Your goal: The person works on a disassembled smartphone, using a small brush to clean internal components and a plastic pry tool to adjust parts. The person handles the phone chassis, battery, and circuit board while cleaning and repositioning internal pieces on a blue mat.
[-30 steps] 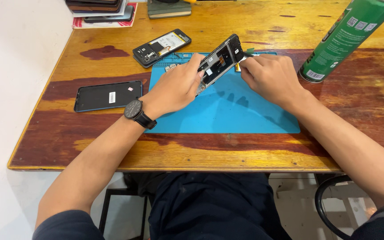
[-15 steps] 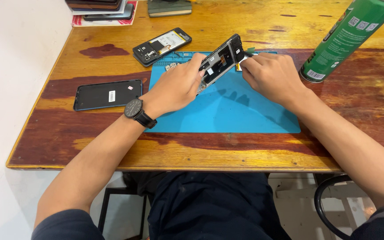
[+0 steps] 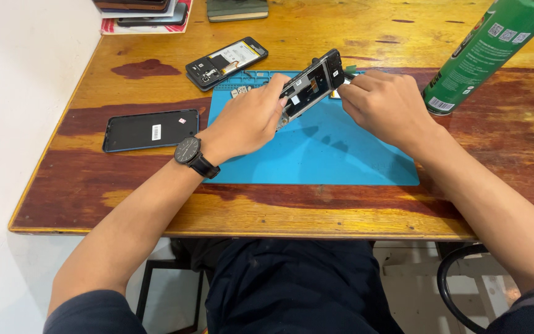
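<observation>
We are working at a worn wooden tabletop beside a white wall, over a blue mat. Our left hand is gripping the opened phone frame tilted above the mat's upper centre, exposing its inside; our right hand is pinching at its upper end. A green spray can is crowding the upper right; two other phones are lying left.
</observation>
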